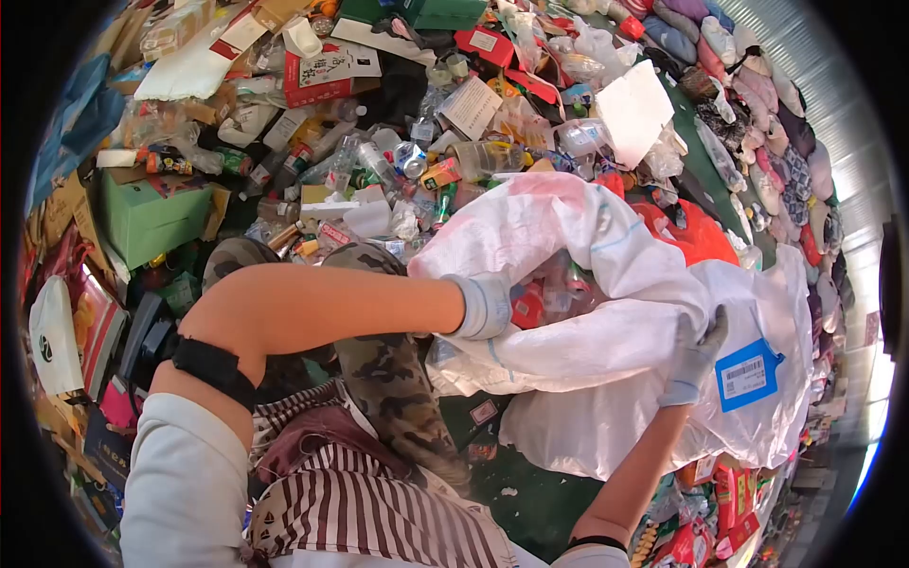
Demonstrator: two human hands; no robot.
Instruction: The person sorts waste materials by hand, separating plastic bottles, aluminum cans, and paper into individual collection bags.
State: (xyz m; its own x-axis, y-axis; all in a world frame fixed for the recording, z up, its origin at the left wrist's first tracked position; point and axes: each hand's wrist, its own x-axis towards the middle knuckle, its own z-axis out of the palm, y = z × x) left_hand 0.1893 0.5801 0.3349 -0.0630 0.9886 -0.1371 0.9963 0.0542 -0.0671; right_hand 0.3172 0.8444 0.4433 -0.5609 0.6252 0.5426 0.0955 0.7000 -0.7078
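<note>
A large white woven sack (606, 341) lies across the person's lap and the ground, its mouth open, with bottles and red packaging visible inside. My left hand (485, 305), in a pale glove, is closed on the near left part of the sack's rim. My right hand (696, 358), gloved too, grips the sack's rolled rim on the right. Beside it, a blue tag (748, 376) with a white barcode label lies on the sack's outer side.
Plastic bottles, cans and cartons (407, 161) are heaped beyond the sack. A green box (151, 216) stands at the left, and a white board (634, 115) leans at the back. Stuffed bags (767, 170) line the right side. Dark green floor (530, 488) shows below the sack.
</note>
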